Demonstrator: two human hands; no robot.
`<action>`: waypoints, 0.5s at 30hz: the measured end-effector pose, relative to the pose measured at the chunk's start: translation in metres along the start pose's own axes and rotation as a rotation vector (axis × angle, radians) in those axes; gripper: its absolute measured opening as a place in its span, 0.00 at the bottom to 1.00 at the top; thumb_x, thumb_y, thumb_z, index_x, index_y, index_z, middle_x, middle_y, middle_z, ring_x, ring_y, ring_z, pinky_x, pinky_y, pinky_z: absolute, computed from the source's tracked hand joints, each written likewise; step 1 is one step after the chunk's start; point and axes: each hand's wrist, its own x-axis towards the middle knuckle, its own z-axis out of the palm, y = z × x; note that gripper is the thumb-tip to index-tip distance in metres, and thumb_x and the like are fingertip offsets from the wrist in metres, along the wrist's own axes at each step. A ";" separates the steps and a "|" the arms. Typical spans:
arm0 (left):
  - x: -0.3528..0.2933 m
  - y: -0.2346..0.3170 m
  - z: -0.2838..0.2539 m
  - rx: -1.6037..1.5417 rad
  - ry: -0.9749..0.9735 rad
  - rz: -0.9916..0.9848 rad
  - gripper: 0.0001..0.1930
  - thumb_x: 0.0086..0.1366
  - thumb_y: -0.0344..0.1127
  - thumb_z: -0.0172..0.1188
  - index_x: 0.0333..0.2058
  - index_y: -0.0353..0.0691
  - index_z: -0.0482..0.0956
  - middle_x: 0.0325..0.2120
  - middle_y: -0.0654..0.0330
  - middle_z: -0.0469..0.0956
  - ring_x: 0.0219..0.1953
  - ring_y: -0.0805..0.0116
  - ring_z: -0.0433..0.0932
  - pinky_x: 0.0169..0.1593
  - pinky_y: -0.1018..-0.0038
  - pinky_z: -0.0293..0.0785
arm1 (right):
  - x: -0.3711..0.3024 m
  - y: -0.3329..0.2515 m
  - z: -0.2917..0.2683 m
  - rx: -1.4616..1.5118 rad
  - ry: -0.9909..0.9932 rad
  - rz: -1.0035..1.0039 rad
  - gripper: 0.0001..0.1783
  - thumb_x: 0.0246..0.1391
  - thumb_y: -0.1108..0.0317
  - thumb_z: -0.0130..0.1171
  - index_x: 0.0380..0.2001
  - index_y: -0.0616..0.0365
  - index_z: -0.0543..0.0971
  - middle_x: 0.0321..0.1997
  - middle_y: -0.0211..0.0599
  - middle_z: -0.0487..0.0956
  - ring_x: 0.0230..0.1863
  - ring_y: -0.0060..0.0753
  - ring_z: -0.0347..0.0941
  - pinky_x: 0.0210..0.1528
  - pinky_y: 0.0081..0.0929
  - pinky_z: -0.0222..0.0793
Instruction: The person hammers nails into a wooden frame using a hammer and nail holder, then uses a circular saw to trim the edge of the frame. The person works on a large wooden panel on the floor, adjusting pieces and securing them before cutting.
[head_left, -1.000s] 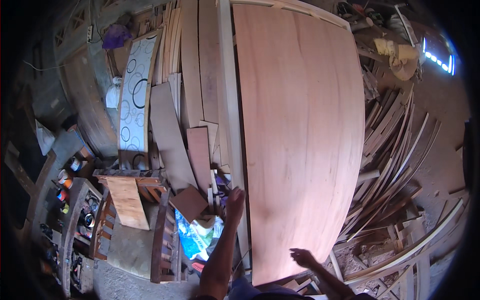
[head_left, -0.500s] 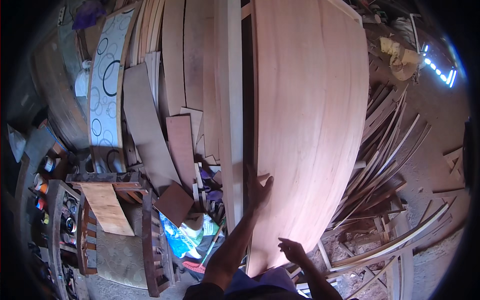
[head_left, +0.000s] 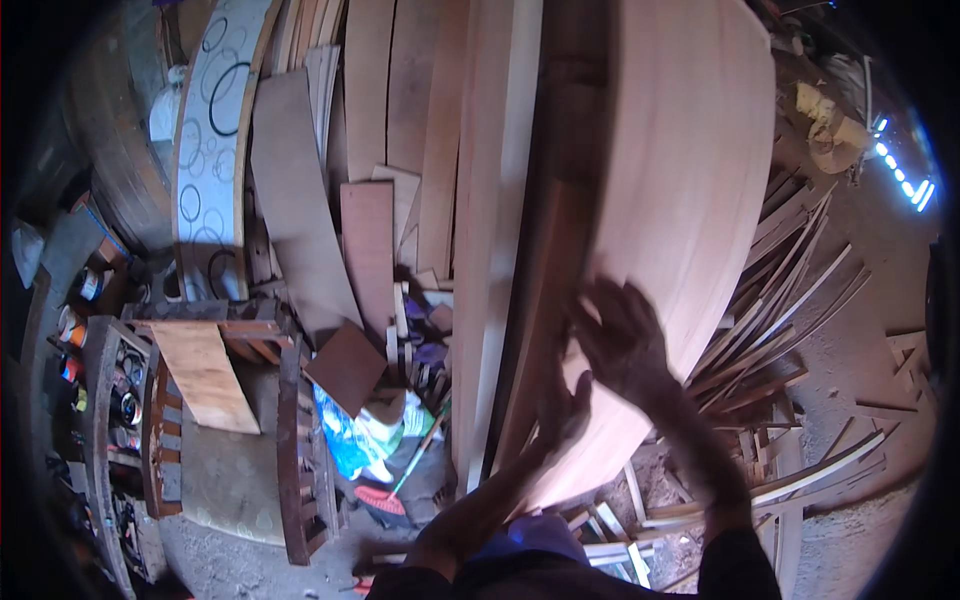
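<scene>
A large, pale plywood panel (head_left: 690, 190) stands in front of me, its long left edge apart from a light wooden board (head_left: 503, 220). My left hand (head_left: 562, 408) is at the panel's lower left edge, its thumb on the face side and its fingers around the edge, partly hidden in shadow. Higher up, my right hand (head_left: 625, 340) lies across the panel's face near the same edge, fingers spread and somewhat blurred. Between panel and board shows a dark gap with a brown wooden piece (head_left: 548, 290).
Thin wood strips (head_left: 790, 300) lie heaped on the right. Boards (head_left: 295, 190) lean at the left, behind a wooden chair frame (head_left: 290, 440) with a plywood piece (head_left: 205, 375) across it. A red-headed broom (head_left: 380, 498) and blue-white plastic sacking (head_left: 350, 440) lie near my left arm.
The panel's left edge has shifted right and the dark gap beside it is wider. My right hand has risen onto the panel near its edge; my left hand has moved lower and to the right.
</scene>
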 end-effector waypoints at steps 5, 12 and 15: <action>-0.048 0.049 -0.020 -0.235 -0.054 -0.101 0.28 0.66 0.31 0.60 0.62 0.31 0.62 0.52 0.36 0.74 0.55 0.42 0.77 0.57 0.57 0.74 | 0.025 0.017 -0.046 -0.225 -0.389 -0.373 0.15 0.49 0.52 0.65 0.24 0.52 0.77 0.34 0.32 0.75 0.48 0.37 0.73 0.70 0.46 0.57; -0.072 0.023 -0.042 -0.414 -0.205 -0.305 0.17 0.74 0.40 0.53 0.53 0.33 0.74 0.41 0.56 0.81 0.41 0.71 0.80 0.44 0.74 0.75 | -0.015 0.012 -0.117 -0.349 -0.339 -0.608 0.19 0.56 0.50 0.61 0.19 0.50 0.75 0.22 0.25 0.69 0.33 0.29 0.71 0.59 0.40 0.63; -0.064 -0.026 -0.028 -0.689 -0.108 -0.638 0.15 0.73 0.38 0.53 0.52 0.36 0.77 0.40 0.60 0.80 0.37 0.72 0.78 0.42 0.75 0.74 | -0.036 0.010 -0.142 -0.379 -0.331 -0.610 0.20 0.60 0.49 0.58 0.22 0.51 0.77 0.25 0.26 0.74 0.33 0.28 0.72 0.55 0.40 0.65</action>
